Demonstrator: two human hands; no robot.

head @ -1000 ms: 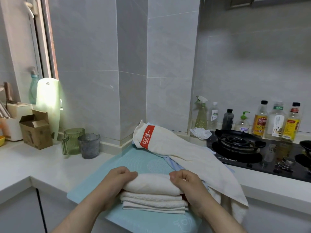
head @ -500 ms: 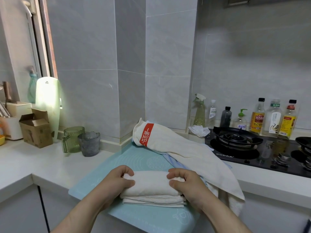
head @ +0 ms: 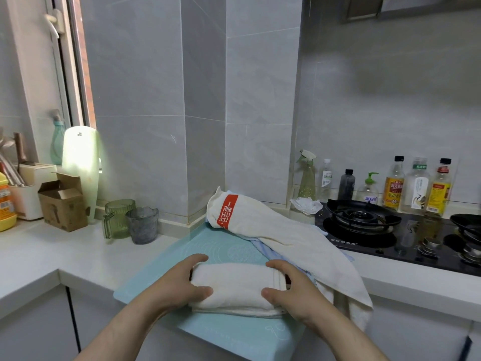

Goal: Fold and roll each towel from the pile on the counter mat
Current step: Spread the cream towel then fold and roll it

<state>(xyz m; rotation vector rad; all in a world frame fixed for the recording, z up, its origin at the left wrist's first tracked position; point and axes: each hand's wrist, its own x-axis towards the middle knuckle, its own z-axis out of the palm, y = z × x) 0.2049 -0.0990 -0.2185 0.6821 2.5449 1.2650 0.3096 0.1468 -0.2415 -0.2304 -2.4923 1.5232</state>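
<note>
A cream towel roll [head: 234,285] lies across the pale blue counter mat [head: 208,246], near its front edge. My left hand [head: 179,285] grips the roll's left end, fingers over the top and thumb in front. My right hand [head: 291,287] grips the right end the same way. Behind the roll, a long cream towel with a red label [head: 281,235] lies spread over a light blue towel [head: 263,247], and its right end hangs off the counter's front edge.
A black gas stove [head: 390,230] sits to the right, with several bottles [head: 393,186] along the wall. Two cups [head: 132,222], a cardboard box [head: 62,201] and a knife block [head: 28,188] stand on the white counter at left.
Both hands have rolled the towel toward me. The flat folded layers under the roll have shrunk to a thin strip, and the roll has grown thicker.
</note>
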